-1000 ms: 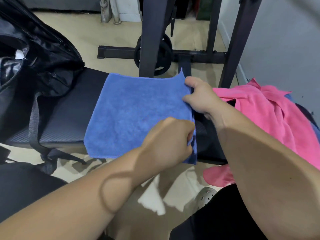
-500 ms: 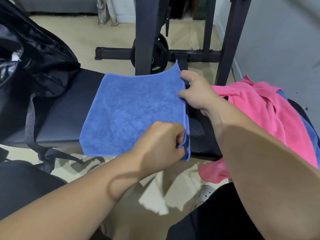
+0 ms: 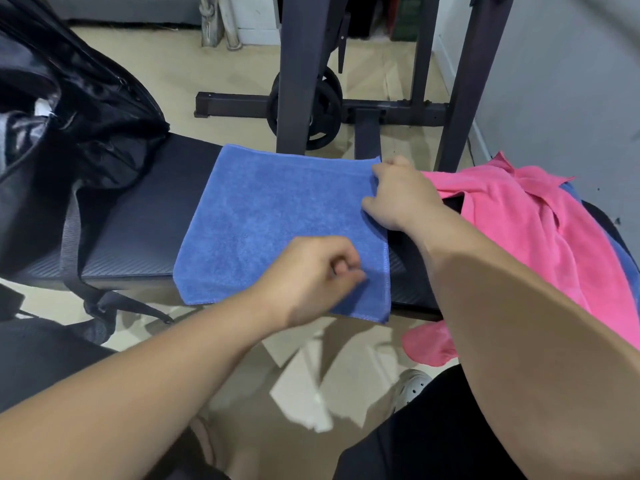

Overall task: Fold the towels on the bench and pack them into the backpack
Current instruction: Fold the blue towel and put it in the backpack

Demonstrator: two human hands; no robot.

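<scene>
A black padded bench [image 3: 138,233] runs across the view from left to right. On its left end sits the black backpack [image 3: 79,109], its top gaping open and a strap [image 3: 69,237] hanging down over the bench's near edge. A dark metal rack [image 3: 301,81] stands on the floor behind the bench, with a weight plate [image 3: 325,109] low against its upright.

The blue towel [image 3: 270,216] lies spread flat across the middle of the bench, just beside the backpack but apart from it; its near edge hangs over the front of the padding. To the right, a pink towel [image 3: 519,230] lies in a crumpled heap on the bench's right end, one corner drooping below the front edge, and another blue cloth [image 3: 621,261] peeks out from beneath it.

The right hand [image 3: 403,197] rests at the blue towel's far right corner, thumb laid on top of the cloth and fingers curled over the edge, gripping it. The left hand [image 3: 308,275] is over the towel's near right part, fingers curled in toward the thumb; whether they pinch any cloth cannot be told.

A pale shoe [image 3: 412,386] shows on the floor below
</scene>
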